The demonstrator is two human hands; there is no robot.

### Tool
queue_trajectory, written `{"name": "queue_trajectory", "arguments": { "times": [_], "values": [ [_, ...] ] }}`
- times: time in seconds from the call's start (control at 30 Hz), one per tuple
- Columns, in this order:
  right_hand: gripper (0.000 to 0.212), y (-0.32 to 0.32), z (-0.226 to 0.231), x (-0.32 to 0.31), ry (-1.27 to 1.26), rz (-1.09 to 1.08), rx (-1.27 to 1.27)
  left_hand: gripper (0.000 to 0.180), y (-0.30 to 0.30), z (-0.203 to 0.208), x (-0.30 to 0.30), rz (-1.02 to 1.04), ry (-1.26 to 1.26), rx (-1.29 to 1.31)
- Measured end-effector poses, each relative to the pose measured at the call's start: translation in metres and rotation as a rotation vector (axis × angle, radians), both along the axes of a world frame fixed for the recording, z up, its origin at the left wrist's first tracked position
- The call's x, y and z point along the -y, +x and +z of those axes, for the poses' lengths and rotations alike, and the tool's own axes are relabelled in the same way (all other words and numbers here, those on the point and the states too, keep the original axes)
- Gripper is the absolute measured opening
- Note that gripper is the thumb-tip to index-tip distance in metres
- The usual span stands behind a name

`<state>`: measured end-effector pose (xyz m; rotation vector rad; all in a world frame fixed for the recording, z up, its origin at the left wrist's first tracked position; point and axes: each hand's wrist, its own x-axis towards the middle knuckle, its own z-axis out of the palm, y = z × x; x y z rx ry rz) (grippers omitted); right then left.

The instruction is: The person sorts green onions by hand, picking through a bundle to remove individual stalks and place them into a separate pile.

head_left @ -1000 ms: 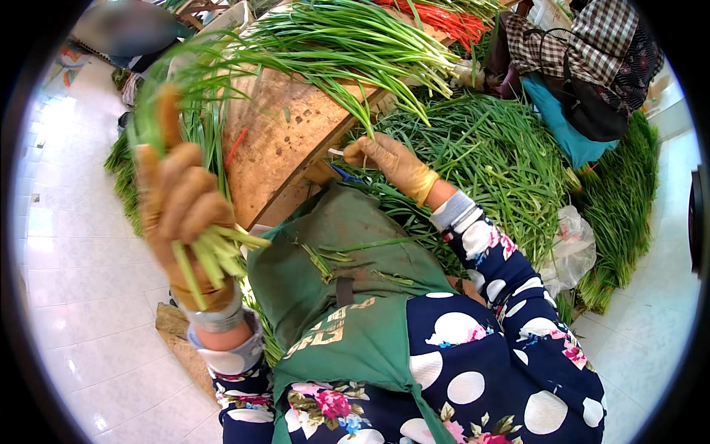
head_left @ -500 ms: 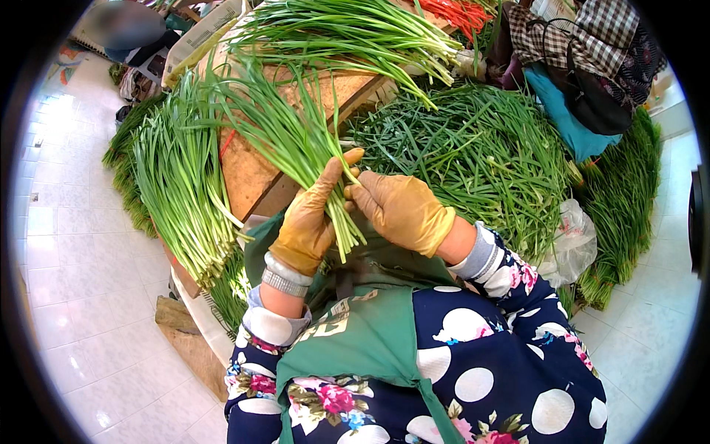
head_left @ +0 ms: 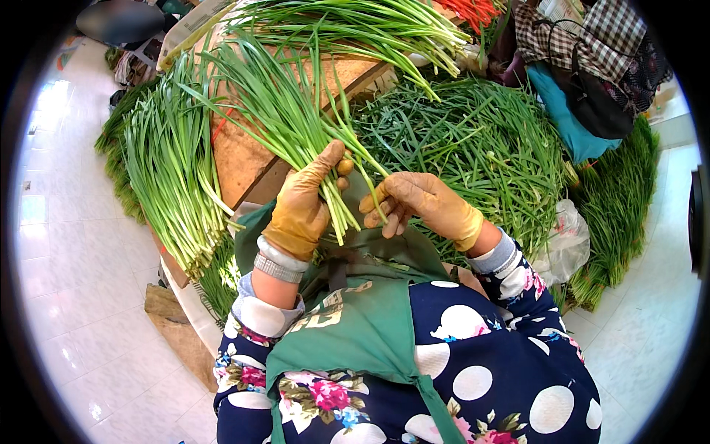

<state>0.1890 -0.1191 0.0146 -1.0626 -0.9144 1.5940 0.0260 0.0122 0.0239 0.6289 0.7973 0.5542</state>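
My left hand (head_left: 305, 203), in a yellow-brown glove, is closed around a bunch of garlic chives (head_left: 292, 122). The pale stem ends poke out below my fist, and the green leaves fan away to the upper left. To the right of it, my right hand (head_left: 423, 206), gloved alike, pinches a thin chive stalk (head_left: 366, 157) near its lower end. This stalk stands apart from the bunch at the bottom, while its upper part runs beside the other leaves.
A wooden board (head_left: 240, 159) lies beyond my hands, bearing a chive bundle (head_left: 174, 166) on the left and another bundle (head_left: 355, 29) at the back. Loose chives (head_left: 473, 155) heap on the right, near a clear plastic bag (head_left: 566, 248). Red ties (head_left: 473, 10) lie at the far edge.
My right hand has moved right, away from the left hand, drawing a chive stalk out to the side. My left hand keeps its hold on the bunch.
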Motion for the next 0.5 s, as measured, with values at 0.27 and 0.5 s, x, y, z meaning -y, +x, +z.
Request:
{"name": "queue_trajectory", "arguments": {
  "times": [0.27, 0.5],
  "values": [
    [0.045, -0.010, -0.003, -0.005, 0.043, 0.008, 0.036, 0.017, -0.001, 0.007, 0.003, -0.001, -0.137, 0.085],
    [0.026, -0.009, -0.004, -0.006, 0.283, -0.511, 0.809, 0.039, -0.014, 0.005, 0.004, -0.012, 0.047, 0.081]
  ]
}}
